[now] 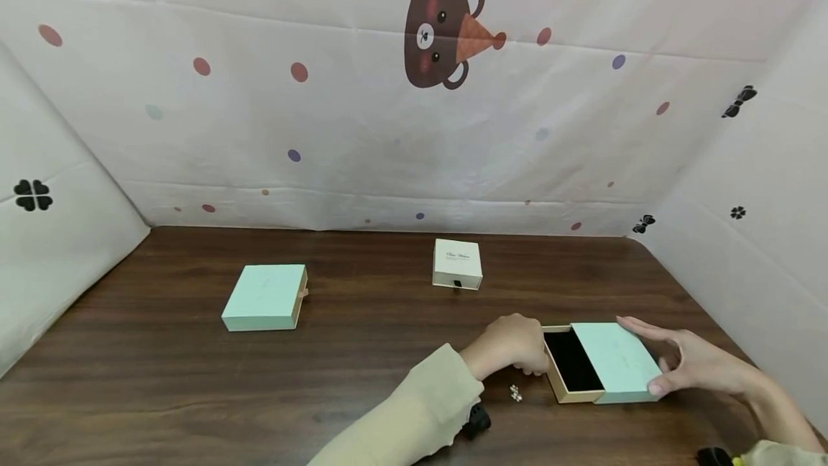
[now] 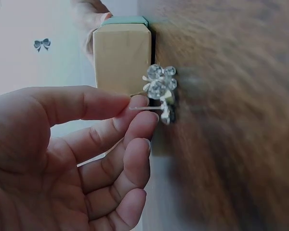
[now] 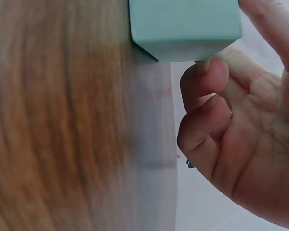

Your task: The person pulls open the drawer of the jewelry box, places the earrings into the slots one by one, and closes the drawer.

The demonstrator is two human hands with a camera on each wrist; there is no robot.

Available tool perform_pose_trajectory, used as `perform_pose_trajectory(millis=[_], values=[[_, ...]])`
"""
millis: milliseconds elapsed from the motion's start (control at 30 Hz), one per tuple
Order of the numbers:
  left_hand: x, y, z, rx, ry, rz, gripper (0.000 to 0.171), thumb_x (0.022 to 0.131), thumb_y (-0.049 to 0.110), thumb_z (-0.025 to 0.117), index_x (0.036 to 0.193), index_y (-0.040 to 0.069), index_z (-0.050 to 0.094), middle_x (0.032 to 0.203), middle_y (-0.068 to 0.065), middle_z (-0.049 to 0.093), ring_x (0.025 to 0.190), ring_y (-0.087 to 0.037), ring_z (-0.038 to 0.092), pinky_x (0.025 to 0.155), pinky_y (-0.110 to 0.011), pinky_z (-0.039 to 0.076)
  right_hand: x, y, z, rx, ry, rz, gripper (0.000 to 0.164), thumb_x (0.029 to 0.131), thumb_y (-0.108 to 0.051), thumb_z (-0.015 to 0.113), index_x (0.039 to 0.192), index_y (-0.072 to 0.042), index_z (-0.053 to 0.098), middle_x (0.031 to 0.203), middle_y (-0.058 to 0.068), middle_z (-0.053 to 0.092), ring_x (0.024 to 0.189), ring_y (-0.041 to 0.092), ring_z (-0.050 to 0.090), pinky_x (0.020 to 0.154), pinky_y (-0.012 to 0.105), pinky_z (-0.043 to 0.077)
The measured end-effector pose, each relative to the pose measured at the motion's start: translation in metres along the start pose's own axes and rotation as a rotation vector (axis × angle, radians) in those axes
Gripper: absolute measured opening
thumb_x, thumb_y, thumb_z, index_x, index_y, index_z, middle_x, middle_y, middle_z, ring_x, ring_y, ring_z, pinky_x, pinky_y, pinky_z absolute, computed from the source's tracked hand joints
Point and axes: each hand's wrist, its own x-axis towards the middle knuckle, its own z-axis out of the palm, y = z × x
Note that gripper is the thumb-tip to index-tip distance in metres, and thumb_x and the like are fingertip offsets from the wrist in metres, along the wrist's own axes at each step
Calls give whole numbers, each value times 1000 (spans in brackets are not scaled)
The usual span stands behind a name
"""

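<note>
My left hand pinches with thumb and forefinger at the front of a tan drawer, where a thin ribbon pull shows by the fingertips. The drawer, lined in black, stands partly out of its mint green box sleeve. Around the right end of that sleeve my right hand grips, thumb at the near corner and fingers at the far one. A pair of clear-stoned stud earrings lies on the table just in front of the left hand; their stones and a thin post show in the left wrist view.
A second mint green box with a ribbon tab sits at the left of the dark wood table. A small white box with a black tab stands at the back. White printed sheets enclose the back and sides.
</note>
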Motion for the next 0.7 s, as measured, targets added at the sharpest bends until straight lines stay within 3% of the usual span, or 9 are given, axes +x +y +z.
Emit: perform_pose_trajectory(millis=[300, 700], values=[[-2, -4, -1, 14, -24, 9, 40, 80, 23, 64, 43, 18, 50, 38, 6, 40, 36, -8, 38, 37, -22, 29, 0, 0, -2, 36, -19, 25, 85, 73, 4, 69, 143, 0, 21, 136, -35, 26, 44, 15, 27, 40, 25, 35], [-2, -7, -4, 48, -57, 33, 33, 81, 25, 63, 48, 21, 60, 48, 10, 56, 44, -5, 49, 43, -20, 38, 1, -2, -2, 30, -9, 89, 85, 74, -1, 70, 143, 0, 20, 132, -39, 27, 45, 12, 28, 41, 25, 35]])
